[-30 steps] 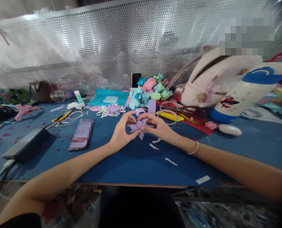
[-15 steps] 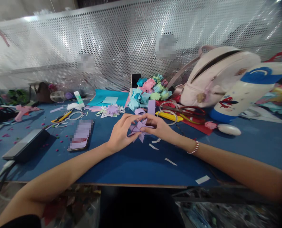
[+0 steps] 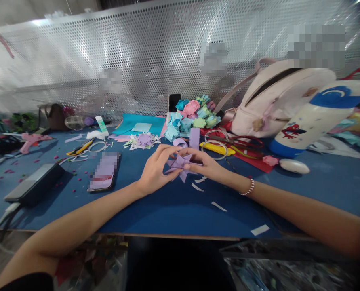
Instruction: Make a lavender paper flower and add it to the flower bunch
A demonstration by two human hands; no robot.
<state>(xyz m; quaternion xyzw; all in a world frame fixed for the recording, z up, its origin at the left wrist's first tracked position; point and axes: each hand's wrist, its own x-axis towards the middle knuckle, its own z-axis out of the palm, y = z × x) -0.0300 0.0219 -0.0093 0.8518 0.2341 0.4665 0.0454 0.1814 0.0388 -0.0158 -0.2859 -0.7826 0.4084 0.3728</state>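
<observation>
A lilac folded paper star (image 3: 180, 165) is held just above the blue table (image 3: 167, 206), between both my hands. My left hand (image 3: 155, 169) pinches its left side with curled fingers. On the star's right side my right hand (image 3: 205, 166) grips it with thumb and fingers closed; a beaded bracelet (image 3: 247, 188) is on that wrist. White paper strips (image 3: 219, 206) lie on the table below my hands.
A phone (image 3: 104, 171) and a dark power bank (image 3: 31, 184) lie at the left. Behind my hands are paper flowers (image 3: 194, 113), scissors (image 3: 240, 141), a pink bag (image 3: 276, 97) and a white bottle (image 3: 316, 117). A pink glue gun (image 3: 31, 140) is far left.
The fingers of both hands have shifted slightly on the paper star, and it has turned a little. The arms have stayed in place.
</observation>
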